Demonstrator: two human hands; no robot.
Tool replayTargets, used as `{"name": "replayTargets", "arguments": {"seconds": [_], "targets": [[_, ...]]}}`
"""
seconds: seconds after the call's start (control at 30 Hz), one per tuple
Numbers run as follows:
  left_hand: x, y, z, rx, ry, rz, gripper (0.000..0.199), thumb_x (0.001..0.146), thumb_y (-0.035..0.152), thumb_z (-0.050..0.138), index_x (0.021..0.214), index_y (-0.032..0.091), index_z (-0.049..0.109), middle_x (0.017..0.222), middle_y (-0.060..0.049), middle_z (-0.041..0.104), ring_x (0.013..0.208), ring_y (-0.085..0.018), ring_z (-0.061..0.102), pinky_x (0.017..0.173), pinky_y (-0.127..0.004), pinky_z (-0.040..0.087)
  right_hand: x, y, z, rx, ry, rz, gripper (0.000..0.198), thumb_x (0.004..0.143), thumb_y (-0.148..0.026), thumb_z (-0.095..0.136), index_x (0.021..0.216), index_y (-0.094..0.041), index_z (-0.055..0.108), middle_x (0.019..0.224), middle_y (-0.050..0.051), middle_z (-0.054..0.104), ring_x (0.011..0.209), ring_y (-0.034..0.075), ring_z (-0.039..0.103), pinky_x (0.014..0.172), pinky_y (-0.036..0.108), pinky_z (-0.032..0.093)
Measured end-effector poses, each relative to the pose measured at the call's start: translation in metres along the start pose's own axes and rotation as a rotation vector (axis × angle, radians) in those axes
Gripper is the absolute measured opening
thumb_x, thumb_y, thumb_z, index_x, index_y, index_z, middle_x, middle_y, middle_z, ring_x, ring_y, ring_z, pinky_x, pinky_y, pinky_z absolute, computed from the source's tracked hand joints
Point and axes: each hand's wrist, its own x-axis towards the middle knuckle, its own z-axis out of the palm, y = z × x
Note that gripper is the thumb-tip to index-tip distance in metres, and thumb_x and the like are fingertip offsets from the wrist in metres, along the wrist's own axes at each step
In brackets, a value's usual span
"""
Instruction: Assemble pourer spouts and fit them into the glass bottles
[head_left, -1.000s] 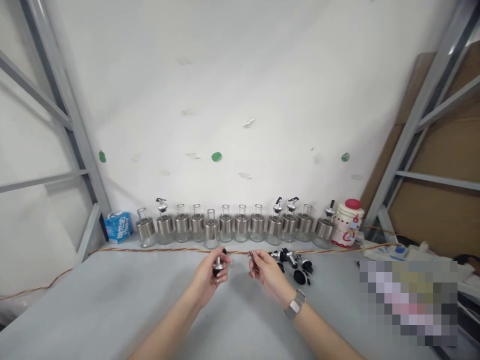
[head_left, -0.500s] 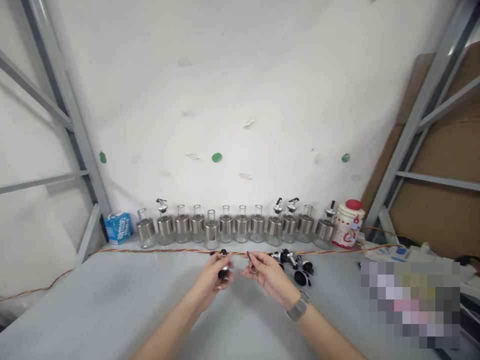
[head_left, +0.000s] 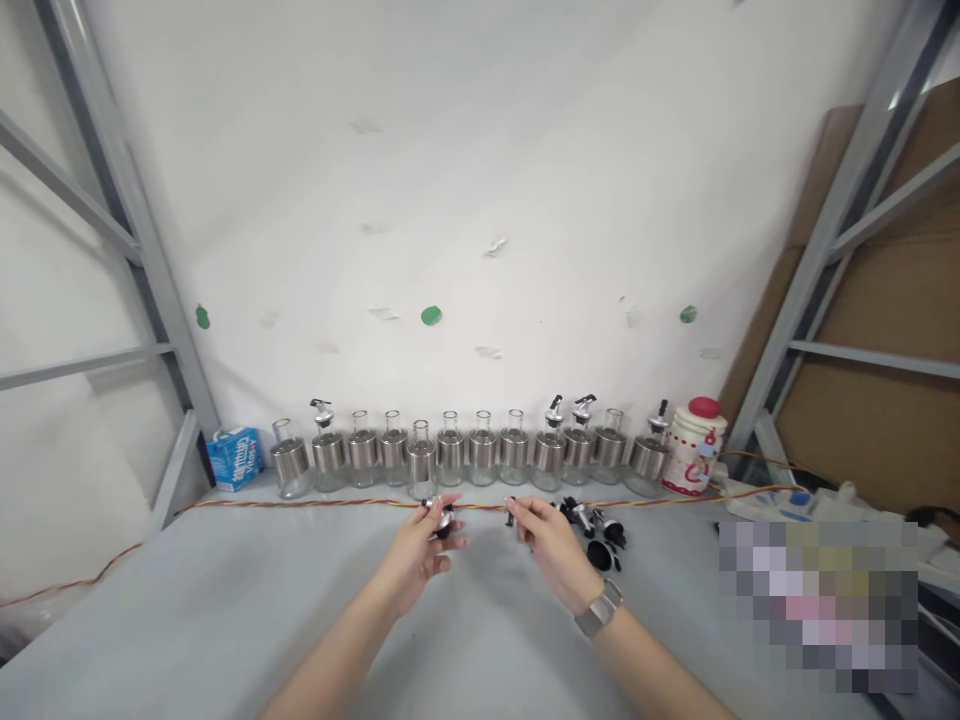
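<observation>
My left hand [head_left: 417, 546] is closed on a silver and black pour spout [head_left: 445, 520], which the fingers partly cover. A small dark piece [head_left: 510, 515] is pinched between thumb and fingertips of my right hand [head_left: 550, 548]; its exact kind is too small to make out. The two hands are apart, above the grey table [head_left: 300, 610]. Right beside my right hand lies a pile of pour spouts [head_left: 600, 530], silver with black stoppers. Behind the hands stands a row of glass bottles with steel sleeves [head_left: 450, 455], several with open necks and several fitted with spouts.
A blue carton [head_left: 234, 458] stands at the row's left end, a cream jar with a red lid [head_left: 696, 450] at its right. A red and yellow twisted cable [head_left: 330, 502] crosses the table. White power strips [head_left: 832, 508] and a blurred-out patch lie at the right.
My right hand has drawn slightly right with the small dark piece, widening the gap between the hands. My left hand has shifted a little left, turning the pour spout in its fingers.
</observation>
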Motion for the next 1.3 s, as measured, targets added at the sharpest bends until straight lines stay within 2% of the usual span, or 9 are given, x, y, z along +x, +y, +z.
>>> {"name": "replayTargets", "arguments": {"seconds": [0.17,0.27,0.43,0.53,0.7,0.8,0.9,1.07,1.3], "targets": [[-0.001,-0.004,0.006,-0.021,-0.001,-0.026,0.041,0.066,0.049,0.061,0.090,0.017,0.056,0.070,0.001,0.049,0.054,-0.006,0.049,0.043,-0.016,0.023,-0.002,-0.007,0.003,0.175,-0.041,0.046,0.032,0.060,-0.045,0.068,0.063,-0.016,0.054,0.052,-0.003,0.053,0.045,0.010,0.048,0.050,0.024,0.037],[-0.002,-0.008,0.008,0.096,-0.042,-0.049,0.043,0.063,0.054,0.059,0.084,0.017,0.056,0.069,0.003,0.045,0.049,-0.005,0.044,0.042,-0.018,0.019,-0.009,-0.012,0.007,0.205,-0.076,0.080,0.034,0.058,-0.045,0.070,0.067,-0.016,0.055,0.060,0.001,0.060,0.053,0.013,0.055,0.058,0.028,0.042],[-0.004,-0.014,0.010,0.261,-0.152,-0.013,0.039,0.067,0.054,0.056,0.082,0.018,0.053,0.068,0.004,0.045,0.043,-0.003,0.036,0.040,-0.018,0.014,-0.017,-0.009,0.015,0.212,-0.229,0.115,0.032,0.060,-0.044,0.068,0.067,-0.016,0.055,0.064,0.002,0.062,0.054,0.013,0.056,0.061,0.029,0.043],[-0.003,-0.017,0.011,0.294,-0.198,0.022,0.035,0.069,0.051,0.056,0.075,0.018,0.049,0.063,0.005,0.044,0.041,-0.003,0.033,0.040,-0.019,0.013,-0.016,0.000,0.018,0.132,-0.215,0.078,0.032,0.060,-0.045,0.067,0.065,-0.016,0.054,0.059,-0.001,0.058,0.050,0.011,0.053,0.055,0.027,0.041],[0.001,-0.018,0.010,0.282,-0.193,0.084,0.035,0.069,0.050,0.056,0.066,0.018,0.044,0.056,0.007,0.039,0.037,-0.002,0.027,0.040,-0.020,0.011,-0.012,0.003,0.015,-0.180,-0.216,-0.050,0.034,0.065,-0.050,0.061,0.061,-0.018,0.050,0.052,-0.005,0.049,0.043,0.009,0.045,0.046,0.023,0.035],[-0.001,-0.014,0.010,0.198,-0.180,0.067,0.036,0.067,0.051,0.058,0.071,0.018,0.045,0.060,0.007,0.039,0.039,-0.002,0.026,0.040,-0.019,0.010,-0.013,0.000,0.013,-0.256,-0.293,-0.057,0.033,0.071,-0.051,0.054,0.065,-0.019,0.047,0.050,-0.006,0.046,0.042,0.009,0.041,0.044,0.022,0.032],[-0.002,-0.008,0.011,0.081,-0.213,-0.010,0.045,0.069,0.063,0.045,0.075,0.019,0.047,0.056,0.008,0.034,0.038,-0.003,0.026,0.039,-0.018,0.009,-0.016,-0.005,0.012,-0.225,-0.340,-0.047,0.031,0.072,-0.048,0.055,0.065,-0.019,0.046,0.049,-0.007,0.042,0.042,0.008,0.036,0.044,0.022,0.028],[0.003,-0.010,0.009,0.089,-0.273,0.049,0.064,0.072,0.070,0.019,0.091,0.019,0.052,0.051,0.007,0.034,0.034,-0.004,0.022,0.036,-0.019,0.008,-0.025,-0.011,0.021,0.113,-0.362,0.061,0.026,0.066,-0.039,0.064,0.063,-0.018,0.049,0.051,-0.007,0.037,0.044,0.007,0.028,0.047,0.022,0.021],[-0.014,-0.015,0.014,0.245,-0.353,0.280,0.070,0.064,0.069,0.043,0.116,0.023,0.046,0.061,0.004,0.039,0.045,-0.007,0.029,0.042,-0.021,0.016,-0.038,-0.013,0.033,0.228,-0.363,0.120,0.025,0.063,-0.035,0.067,0.058,-0.017,0.052,0.052,-0.005,0.042,0.048,0.008,0.030,0.049,0.023,0.020]]}}
